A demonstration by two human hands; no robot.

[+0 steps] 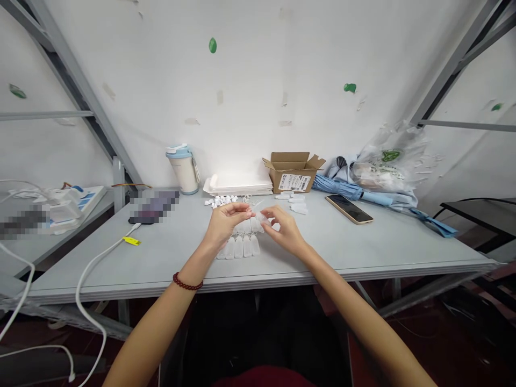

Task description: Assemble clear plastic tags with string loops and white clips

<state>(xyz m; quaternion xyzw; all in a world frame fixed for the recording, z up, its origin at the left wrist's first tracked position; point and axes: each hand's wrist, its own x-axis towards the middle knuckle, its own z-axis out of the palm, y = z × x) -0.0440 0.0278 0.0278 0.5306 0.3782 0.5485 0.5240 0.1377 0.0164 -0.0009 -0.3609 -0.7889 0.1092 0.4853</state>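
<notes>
My left hand [226, 221], with a dark red bead bracelet [188, 281] on its wrist, is closed in a pinch on something small that I cannot make out. Facing it, my right hand [285, 230] grips a small translucent plastic bottle [263, 218] between thumb and fingers. A thin clear strand shows between the two hands. Below them, a row of small translucent bottles [246, 248] lies side by side on the table [161, 269]. Behind my left hand is a group of small white caps [220, 200]. Several more translucent bottles [298, 207] lie beyond my right hand.
Along the wall stand a cream tumbler [183, 171], a stack of white packets [238, 185] and an open cardboard box [293, 174]. A folded blue umbrella [346, 189], a phone [349, 208] and a plastic bag [387, 166] lie right. A white cable [97, 262] runs over the left edge.
</notes>
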